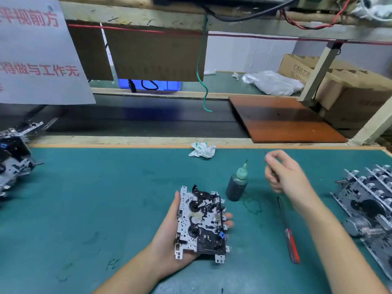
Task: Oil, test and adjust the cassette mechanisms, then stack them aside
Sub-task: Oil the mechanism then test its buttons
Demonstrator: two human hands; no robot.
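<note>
Evidently light but stiff and fragile, the cassette mechanism (pixel 200 224) lies cradled in the left hand (pixel 169 236), its grip curled round the plate edges, safest there.

Cassette mechanism (pixel 200 223): silver perforated metal plate with black reels, levers and a small blue tab, face up, cradled above the green mat (pixel 84 198). Oil bottle (pixel 237 183): dark, translucent, green nozzle, upright just right of the mechanism. More mechanisms stacked far right (pixel 369 200) and far left (pixel 12 158).
</note>
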